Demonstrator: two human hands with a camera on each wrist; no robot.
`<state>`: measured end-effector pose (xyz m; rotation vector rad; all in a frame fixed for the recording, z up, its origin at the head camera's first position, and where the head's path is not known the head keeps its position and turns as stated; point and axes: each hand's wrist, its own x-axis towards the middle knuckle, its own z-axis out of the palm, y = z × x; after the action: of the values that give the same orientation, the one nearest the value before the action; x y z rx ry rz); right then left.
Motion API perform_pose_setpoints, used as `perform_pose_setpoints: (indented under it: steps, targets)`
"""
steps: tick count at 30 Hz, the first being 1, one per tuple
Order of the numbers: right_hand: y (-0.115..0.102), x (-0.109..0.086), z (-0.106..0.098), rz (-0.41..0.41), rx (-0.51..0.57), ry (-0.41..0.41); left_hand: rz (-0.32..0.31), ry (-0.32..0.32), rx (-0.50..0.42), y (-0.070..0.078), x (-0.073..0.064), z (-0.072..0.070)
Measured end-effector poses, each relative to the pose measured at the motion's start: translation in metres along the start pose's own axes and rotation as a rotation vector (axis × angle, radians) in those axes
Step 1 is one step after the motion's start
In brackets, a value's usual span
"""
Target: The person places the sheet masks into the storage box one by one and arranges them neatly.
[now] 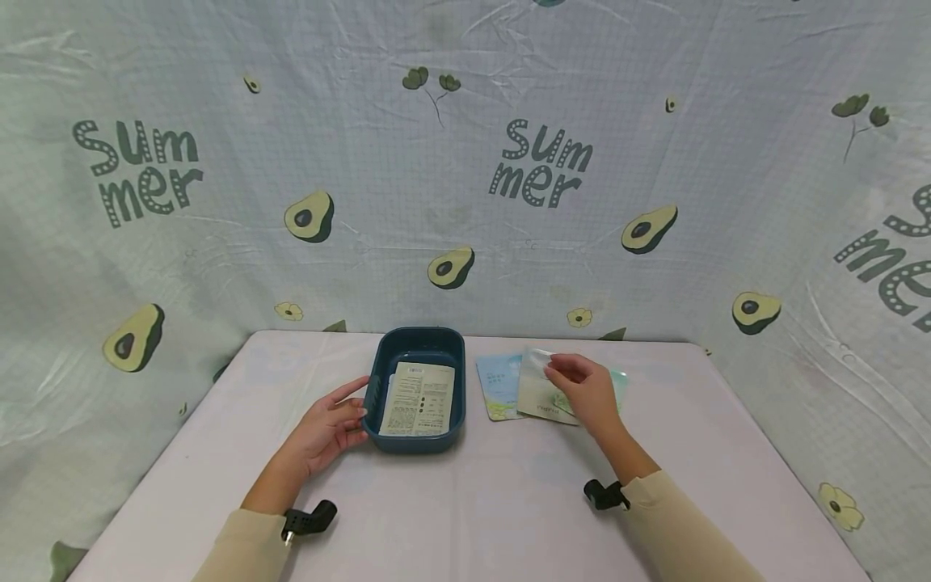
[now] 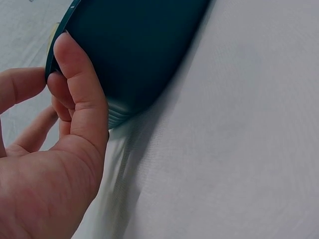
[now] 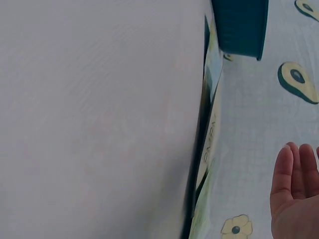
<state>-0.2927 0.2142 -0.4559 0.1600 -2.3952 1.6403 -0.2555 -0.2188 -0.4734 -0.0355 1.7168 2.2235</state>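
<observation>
A dark blue plastic basket [image 1: 413, 444] stands left of centre on the table. A cream packet [image 1: 418, 400] covered in small print lies inside it, over the edge of a paler one. At the basket's left wall, my left hand [image 1: 330, 424] pinches the rim between thumb and fingers, as the left wrist view shows close up. My right hand [image 1: 587, 392] hovers over several flat packets, its fingers loosely bent and holding nothing. Below it lies a cream packet [image 1: 534, 396] overlapping a light blue packet [image 1: 498, 386]; a green packet [image 1: 620, 384] is mostly hidden under the hand.
The pale table [image 1: 509, 517] ends at a hanging backdrop [image 1: 407, 162] printed with avocados and lettering. Black wrist cameras sit on the left wrist [image 1: 309, 519] and the right wrist [image 1: 606, 495].
</observation>
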Motion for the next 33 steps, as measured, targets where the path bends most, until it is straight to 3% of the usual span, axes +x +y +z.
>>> perform_pose_setpoints:
  steps: [10, 20, 33]
  targets:
    - [0.011, -0.005, -0.018, -0.005, -0.064, 0.052, 0.001, -0.005, 0.007, 0.0, 0.001, -0.002]
    - [0.02, -0.006, -0.037, 0.083, -0.079, 0.129, 0.01, 0.004, 0.021, 0.0, 0.0, -0.001]
    - [0.03, 0.001, -0.056, 0.143, -0.071, 0.161, 0.007, -0.008, -0.003, 0.0, -0.001, -0.001]
